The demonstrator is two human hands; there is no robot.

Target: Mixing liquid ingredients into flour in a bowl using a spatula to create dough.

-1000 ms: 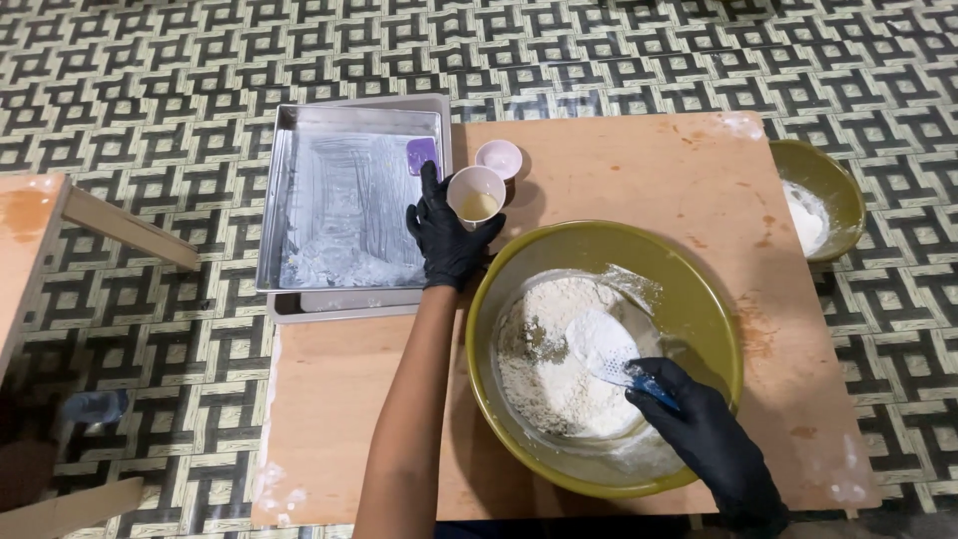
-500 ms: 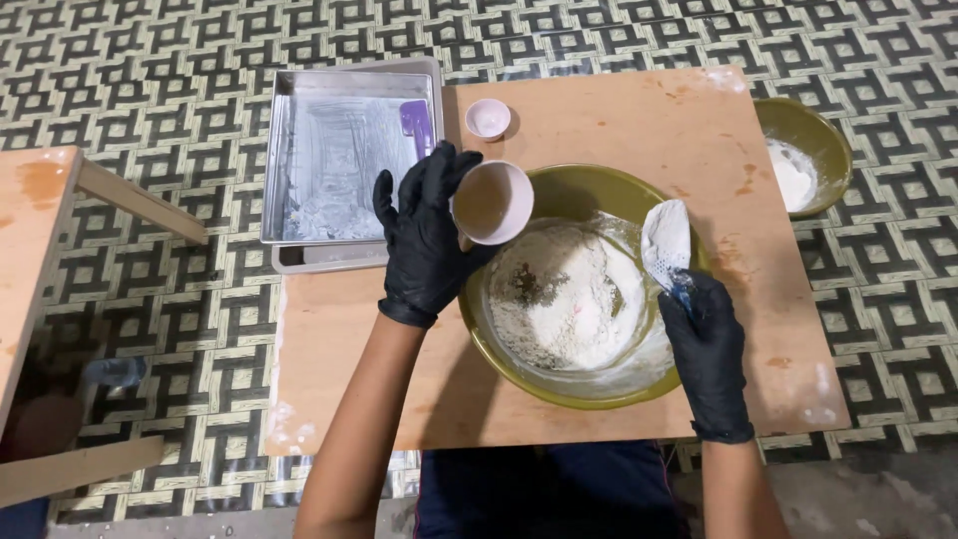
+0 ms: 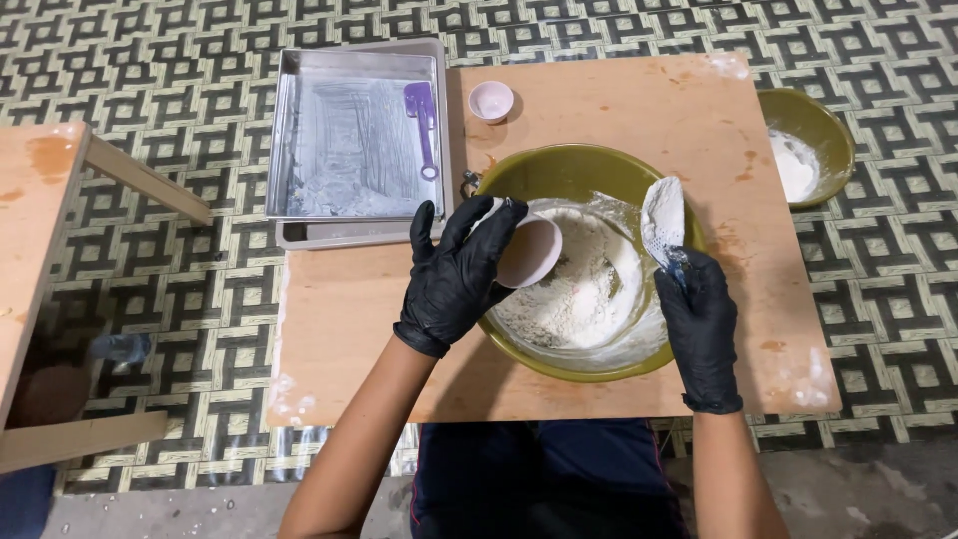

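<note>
Black-gloved, the left hand (image 3: 454,274) is clamped on a small pink cup (image 3: 529,250), tipped over the green bowl (image 3: 559,170) of flour (image 3: 584,289) at table (image 3: 639,100) centre. At three o'clock, a floured scraper (image 3: 663,220) is gripped by the right hand (image 3: 699,319) at the rim.

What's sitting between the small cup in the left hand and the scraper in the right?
In the head view, only the floury dough inside the big green bowl lies between the cup and the scraper.
</note>
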